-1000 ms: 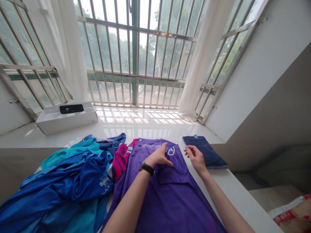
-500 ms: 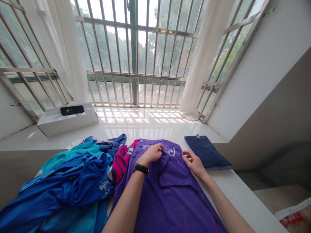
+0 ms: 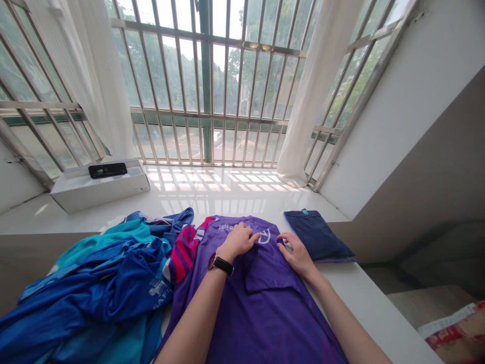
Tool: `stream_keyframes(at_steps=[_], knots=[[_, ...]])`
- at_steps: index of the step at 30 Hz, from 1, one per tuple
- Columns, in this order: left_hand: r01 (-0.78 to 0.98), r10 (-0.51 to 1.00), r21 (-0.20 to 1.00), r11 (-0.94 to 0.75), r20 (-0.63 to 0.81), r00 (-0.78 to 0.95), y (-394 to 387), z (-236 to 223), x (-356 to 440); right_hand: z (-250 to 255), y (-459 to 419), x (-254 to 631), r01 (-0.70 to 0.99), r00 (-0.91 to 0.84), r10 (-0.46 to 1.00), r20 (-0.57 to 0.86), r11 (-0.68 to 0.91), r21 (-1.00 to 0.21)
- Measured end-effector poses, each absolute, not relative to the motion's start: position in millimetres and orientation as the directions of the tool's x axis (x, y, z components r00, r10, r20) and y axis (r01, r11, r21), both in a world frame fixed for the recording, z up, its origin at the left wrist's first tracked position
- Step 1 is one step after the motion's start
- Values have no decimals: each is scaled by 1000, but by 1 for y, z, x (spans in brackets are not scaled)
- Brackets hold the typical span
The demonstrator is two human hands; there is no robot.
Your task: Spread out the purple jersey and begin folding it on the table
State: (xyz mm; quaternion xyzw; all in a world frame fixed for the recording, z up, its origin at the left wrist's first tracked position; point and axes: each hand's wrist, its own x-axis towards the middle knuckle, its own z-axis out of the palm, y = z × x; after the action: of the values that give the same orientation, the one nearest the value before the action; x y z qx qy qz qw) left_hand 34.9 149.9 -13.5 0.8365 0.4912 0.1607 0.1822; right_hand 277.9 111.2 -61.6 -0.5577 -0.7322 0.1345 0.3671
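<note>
Pointing lengthwise toward window (image 3: 206,81), purple shirt (image 3: 273,318)

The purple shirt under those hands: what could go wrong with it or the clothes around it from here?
Two things, perhaps. The purple shirt has a striped sleeve right beside the loose blue clothes, so the two might get tangled. The right hand is close to the folded dark garment, whose near corner sits by the white surface's edge; a wide sweep could nudge it off.
</note>
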Motion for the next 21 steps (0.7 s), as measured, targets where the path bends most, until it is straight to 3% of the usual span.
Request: stream_keyframes(at_steps=[5, 8, 11, 16, 21], knots=[[705, 860, 531, -470, 97, 501, 160, -9, 23, -64, 120, 274, 811, -102, 928, 358, 286, -510], [766, 880, 506, -397, -27, 474, 160, -4, 19, -62, 128, 268, 889, -81, 929, 362, 231, -395], [791, 898, 478, -383, -8, 440, 155, -1, 19, -61, 135, 263, 933, -62, 940, 335, 174, -315], [753, 883, 491, -437, 75, 464, 147, -8, 25, -63, 141, 264, 940, -45, 947, 317, 148, -307], [848, 919, 370, -378, 39, 393, 148, -12, 27, -67, 142, 269, 927, -42, 944, 326, 159, -339]])
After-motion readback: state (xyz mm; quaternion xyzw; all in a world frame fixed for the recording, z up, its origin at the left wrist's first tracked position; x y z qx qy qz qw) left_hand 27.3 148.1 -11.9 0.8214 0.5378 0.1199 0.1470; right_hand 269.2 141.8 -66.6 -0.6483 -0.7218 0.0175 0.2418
